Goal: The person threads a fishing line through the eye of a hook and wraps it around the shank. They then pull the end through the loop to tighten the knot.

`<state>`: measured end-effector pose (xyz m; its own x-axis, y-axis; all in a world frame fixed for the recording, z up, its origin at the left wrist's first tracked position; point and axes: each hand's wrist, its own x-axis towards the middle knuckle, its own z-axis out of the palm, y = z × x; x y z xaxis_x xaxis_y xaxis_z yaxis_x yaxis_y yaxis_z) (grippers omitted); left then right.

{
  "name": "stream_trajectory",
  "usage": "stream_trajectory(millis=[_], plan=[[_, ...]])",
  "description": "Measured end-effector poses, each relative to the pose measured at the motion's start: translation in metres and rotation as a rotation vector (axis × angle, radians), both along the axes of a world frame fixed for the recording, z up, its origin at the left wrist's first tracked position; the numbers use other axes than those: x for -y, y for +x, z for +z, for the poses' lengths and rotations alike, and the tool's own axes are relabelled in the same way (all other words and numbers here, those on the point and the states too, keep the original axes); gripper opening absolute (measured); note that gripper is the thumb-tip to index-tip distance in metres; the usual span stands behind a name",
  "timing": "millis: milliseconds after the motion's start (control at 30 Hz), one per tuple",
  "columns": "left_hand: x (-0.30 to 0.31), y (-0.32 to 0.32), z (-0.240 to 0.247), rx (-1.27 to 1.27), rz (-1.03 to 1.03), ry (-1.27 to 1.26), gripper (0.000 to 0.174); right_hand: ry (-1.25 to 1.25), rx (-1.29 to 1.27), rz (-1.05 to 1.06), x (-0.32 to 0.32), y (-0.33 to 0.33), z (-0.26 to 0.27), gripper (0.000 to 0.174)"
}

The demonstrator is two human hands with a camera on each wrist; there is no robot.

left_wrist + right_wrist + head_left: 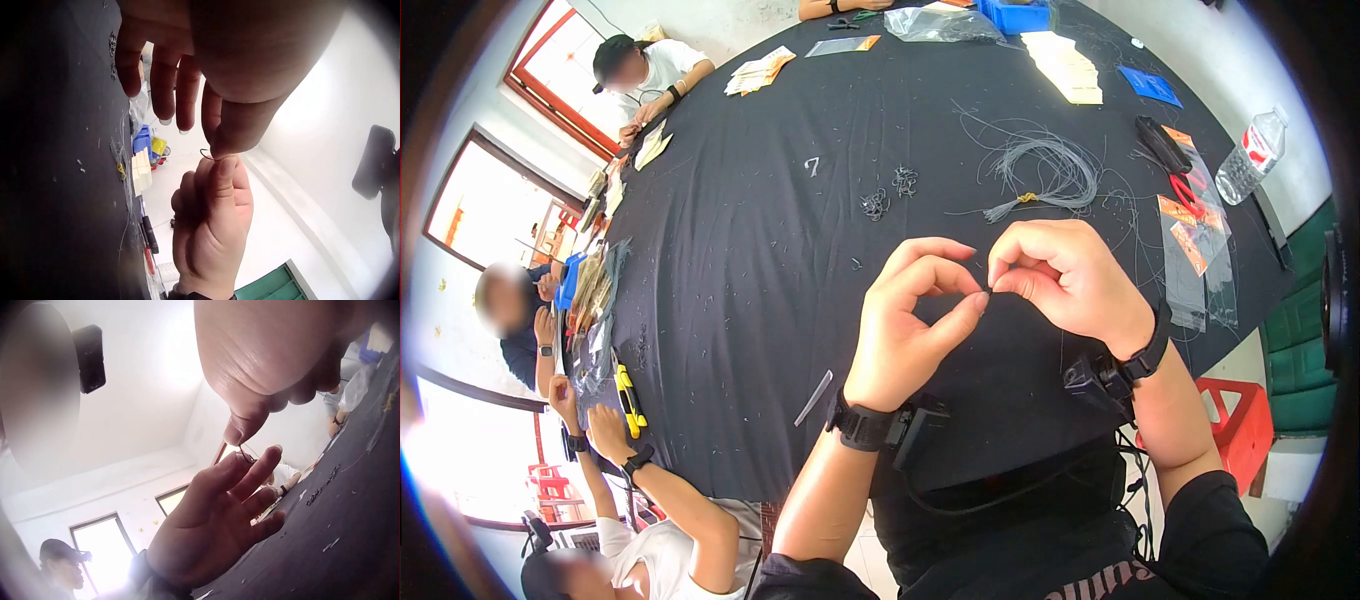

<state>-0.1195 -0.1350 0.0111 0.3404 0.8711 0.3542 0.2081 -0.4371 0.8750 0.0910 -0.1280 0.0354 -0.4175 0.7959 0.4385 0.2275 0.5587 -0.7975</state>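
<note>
Close together over the black-covered table (730, 300), my left hand (920, 315) and right hand (1070, 280) meet at their fingertips. A tiny dark fish hook (248, 459) is between them, its bend showing at the left fingertips. The left thumb and forefinger pinch it. The right thumb and forefinger pinch the thin end that runs up from the bend; whether line is pinched with it, I cannot tell. Beyond the hands lie two small piles of hooks (875, 204) and a coil of grey fishing line (1045, 170) bound with a yellow tie (1028, 197).
At the right are red-handled scissors (1187, 195), plastic packets (1185, 285) and a water bottle (1252, 155). Cream cards (1060, 65) and a blue box (1015, 15) lie at the far side. A clear strip (813, 398) is left of my forearm. Other people sit round the table.
</note>
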Motion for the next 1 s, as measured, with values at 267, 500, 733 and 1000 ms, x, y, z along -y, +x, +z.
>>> stream_trajectory(millis=[267,500,733,1000], plan=[[0.0,0.0014,0.0027,-0.034,0.01,0.041,0.018,0.007,0.009,0.002,-0.0003,0.0006,0.0011,0.01],[0.0002,0.0014,0.0027,-0.022,0.001,0.043,0.018,0.007,0.012,0.016,0.0007,-0.0003,0.0013,0.01],[0.0002,0.0013,0.0025,-0.019,-0.003,0.04,0.016,0.037,0.027,0.017,-0.0003,-0.0005,-0.0002,0.01],[0.0002,0.0004,0.0032,-0.026,-0.004,0.047,0.015,0.038,0.023,0.02,-0.0008,-0.0012,-0.0022,0.012]])
